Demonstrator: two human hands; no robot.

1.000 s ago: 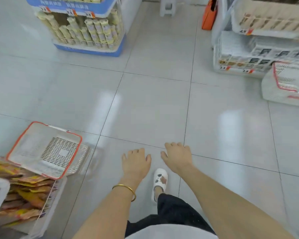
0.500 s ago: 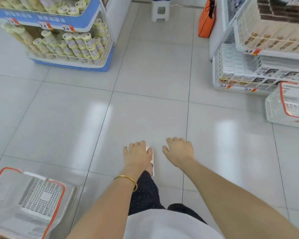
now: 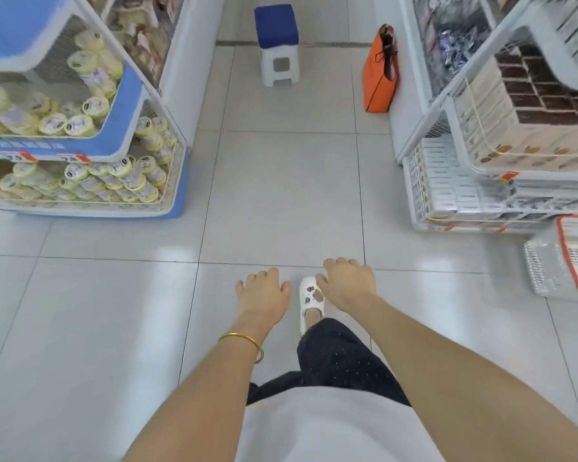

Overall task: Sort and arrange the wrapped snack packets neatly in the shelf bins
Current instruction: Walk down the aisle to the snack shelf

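1. Lower centre: left hand (image 3: 262, 291) with a thin gold bangle (image 3: 244, 341) at the wrist, and right hand (image 3: 347, 285) just beside it. Both palms down, fingers loosely bent, gripping nothing. White clog with charms (image 3: 309, 301) on the pale tiled floor (image 3: 97, 311) between them.
2. Judged a transit step: nothing picked up, nothing being sorted. Next move likely calls for closing on one set of bins, then reaching in to take or straighten packets.
3. Right edge, mid-height: white plastic mesh basket with red rim (image 3: 568, 261) on the floor, well apart from the right hand; contents not visible.
4. Left, mid-frame: pale yellow wrapped snack packets (image 3: 114, 181) piled in blue-trimmed wire shelf bins (image 3: 180, 188), well apart from the left hand, none within reach of either grip.
5. Right, mid-frame: white wire bins of boxed goods (image 3: 427, 195).
6. Top centre: blue-topped white plastic stool (image 3: 277, 45). Right of it, orange bag (image 3: 377, 78) leaning against shelving.
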